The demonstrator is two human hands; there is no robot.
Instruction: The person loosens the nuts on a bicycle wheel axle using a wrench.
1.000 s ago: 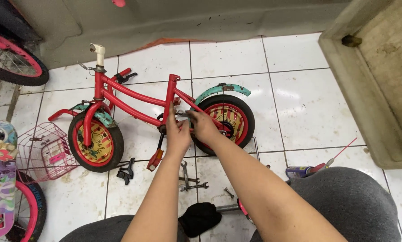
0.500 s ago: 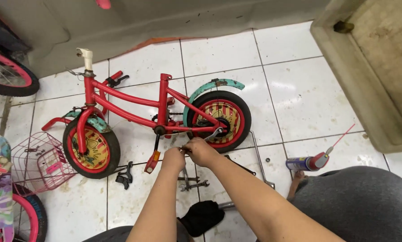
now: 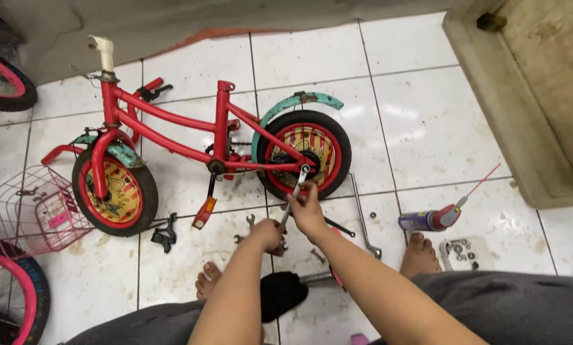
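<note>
One head-worn camera looks steeply down from above the seated person, facing forward over the knees onto the white tiled floor [image 3: 427,121], near enough that forearms fill the lower frame.

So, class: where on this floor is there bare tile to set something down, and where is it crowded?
Free: the white tiles between the rear wheel and the concrete basin, and behind the red bicycle toward the wall. Crowded: in front of the bicycle, where both hands hold a wrench above scattered tools, beside the spray can.
</note>
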